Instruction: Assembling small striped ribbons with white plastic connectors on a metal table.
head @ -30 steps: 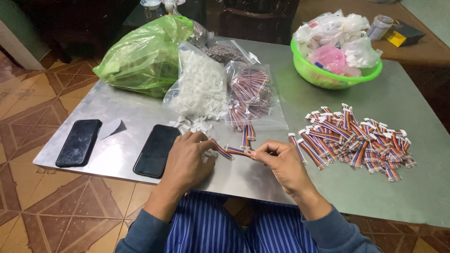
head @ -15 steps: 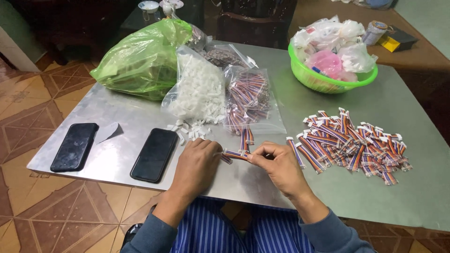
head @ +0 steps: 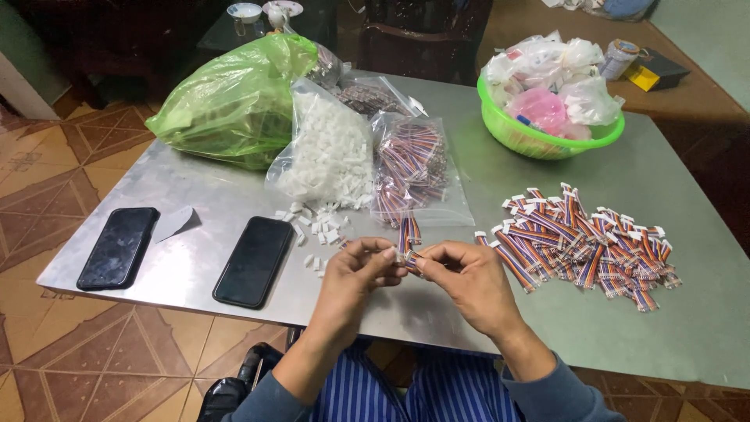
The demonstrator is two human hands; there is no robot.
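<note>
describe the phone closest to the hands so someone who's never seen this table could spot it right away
On the grey metal table, look just left of the left hand, below the clear bag of white connectors. The phone lies flat there, black and screen-up. Unlike the other black phone near the table's left edge, it has loose white connectors scattered by its upper right corner.

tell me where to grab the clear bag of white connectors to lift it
Grip the clear bag of white connectors at its gathered upper end, coming from above on the far side. Its open mouth faces the near edge, where loose white pieces have spilled, so lifting the far end would likely pour out more; pinch the mouth closed first.
</note>
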